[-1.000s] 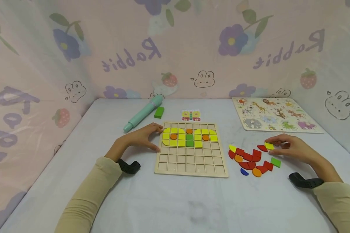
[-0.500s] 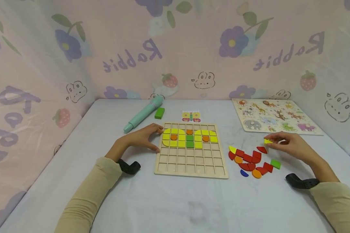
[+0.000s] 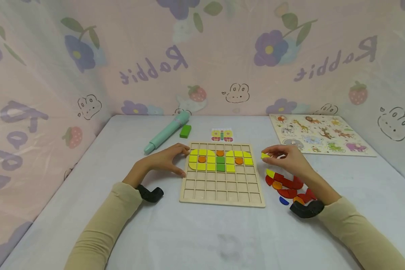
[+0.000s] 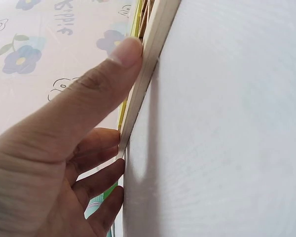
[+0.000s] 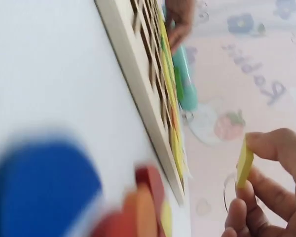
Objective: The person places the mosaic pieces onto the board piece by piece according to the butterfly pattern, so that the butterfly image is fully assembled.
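My left hand [image 3: 163, 159] rests at the left edge of a wooden grid board [image 3: 222, 186], its thumb [image 4: 96, 94] and fingertips touching the rim. Yellow tiles, two green squares and several orange discs lie in the board's upper rows. My right hand [image 3: 288, 159] pinches a small yellow tile [image 5: 245, 165] between thumb and fingers, in the air just off the board's right edge. Below that hand lies a pile of loose red tiles [image 3: 288, 193], with a yellow quarter-round tile [image 3: 270, 173] and a blue half-round tile [image 3: 284, 201] among them, partly hidden by the right forearm.
Behind the board lies a small butterfly pattern card [image 3: 222, 135]. A mint-green tube [image 3: 167, 132] and a green block [image 3: 185, 131] are at the back left. An animal peg puzzle [image 3: 318, 135] lies at the back right. A printed curtain [image 3: 202, 63] surrounds the table.
The right hand has picked the yellow tile up from beside the pile and carried it left towards the board. The left hand has stayed at the board's edge.
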Tool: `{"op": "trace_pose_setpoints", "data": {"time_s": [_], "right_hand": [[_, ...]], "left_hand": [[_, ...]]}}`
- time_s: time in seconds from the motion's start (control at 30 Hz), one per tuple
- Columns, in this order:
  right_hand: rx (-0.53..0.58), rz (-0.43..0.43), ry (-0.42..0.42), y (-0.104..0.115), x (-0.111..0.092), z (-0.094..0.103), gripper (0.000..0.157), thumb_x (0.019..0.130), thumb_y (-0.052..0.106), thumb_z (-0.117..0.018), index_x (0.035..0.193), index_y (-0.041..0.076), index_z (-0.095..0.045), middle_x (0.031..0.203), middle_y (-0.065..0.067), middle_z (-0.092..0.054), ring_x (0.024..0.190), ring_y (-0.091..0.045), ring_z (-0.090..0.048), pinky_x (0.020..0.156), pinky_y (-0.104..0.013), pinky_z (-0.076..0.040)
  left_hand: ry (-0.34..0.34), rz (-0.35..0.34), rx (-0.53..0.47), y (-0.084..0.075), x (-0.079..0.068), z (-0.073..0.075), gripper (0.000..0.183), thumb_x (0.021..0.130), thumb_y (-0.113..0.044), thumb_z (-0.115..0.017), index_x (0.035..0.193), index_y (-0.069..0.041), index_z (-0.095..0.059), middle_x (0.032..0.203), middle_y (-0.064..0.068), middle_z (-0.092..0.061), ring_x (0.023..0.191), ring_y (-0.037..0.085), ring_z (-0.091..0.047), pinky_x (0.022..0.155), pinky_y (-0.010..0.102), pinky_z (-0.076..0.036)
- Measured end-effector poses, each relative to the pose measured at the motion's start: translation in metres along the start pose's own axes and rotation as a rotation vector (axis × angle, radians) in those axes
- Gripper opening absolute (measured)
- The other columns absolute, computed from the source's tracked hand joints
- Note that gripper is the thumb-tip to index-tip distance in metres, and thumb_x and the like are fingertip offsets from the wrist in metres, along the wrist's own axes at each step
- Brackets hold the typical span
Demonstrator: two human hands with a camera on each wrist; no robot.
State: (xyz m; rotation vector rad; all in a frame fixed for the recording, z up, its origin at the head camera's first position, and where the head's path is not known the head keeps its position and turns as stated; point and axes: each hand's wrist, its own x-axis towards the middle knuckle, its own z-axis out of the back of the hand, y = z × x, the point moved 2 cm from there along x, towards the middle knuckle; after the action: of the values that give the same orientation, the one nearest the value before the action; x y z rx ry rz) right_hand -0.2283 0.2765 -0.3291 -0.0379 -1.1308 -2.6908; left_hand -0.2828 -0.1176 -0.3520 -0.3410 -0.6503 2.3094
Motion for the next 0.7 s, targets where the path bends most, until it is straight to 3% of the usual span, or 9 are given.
{"op": "trace_pose_setpoints", "data": {"time_s": [0.23, 0.7], "right_hand": [[-0.034, 0.105, 0.081, 0.019, 0.012, -0.037, 0.033, 0.077, 0.030, -0.076, 0.104, 0.013, -0.070, 0.094, -0.003, -0.065, 0.081, -0.019, -0.053, 0.067, -0.026, -0.047], [-0.050, 0.223, 0.154, 0.022, 0.018, -0.059, 0.030, 0.074, 0.029, -0.079, 0.101, 0.017, -0.072, 0.095, 0.004, -0.065, 0.073, -0.016, -0.048, 0.060, -0.023, -0.039]], "left_hand": [[0.006, 0.006, 0.005, -0.003, -0.001, 0.001, 0.078, 0.070, -0.042, -0.080, 0.131, -0.006, -0.046, 0.144, 0.006, -0.036, 0.136, 0.022, -0.027, 0.114, 0.039, -0.021], [0.006, 0.009, 0.007, -0.003, -0.001, 0.001, 0.078, 0.070, -0.041, -0.080, 0.131, -0.006, -0.046, 0.144, 0.006, -0.036, 0.135, 0.021, -0.028, 0.114, 0.039, -0.020]]}}
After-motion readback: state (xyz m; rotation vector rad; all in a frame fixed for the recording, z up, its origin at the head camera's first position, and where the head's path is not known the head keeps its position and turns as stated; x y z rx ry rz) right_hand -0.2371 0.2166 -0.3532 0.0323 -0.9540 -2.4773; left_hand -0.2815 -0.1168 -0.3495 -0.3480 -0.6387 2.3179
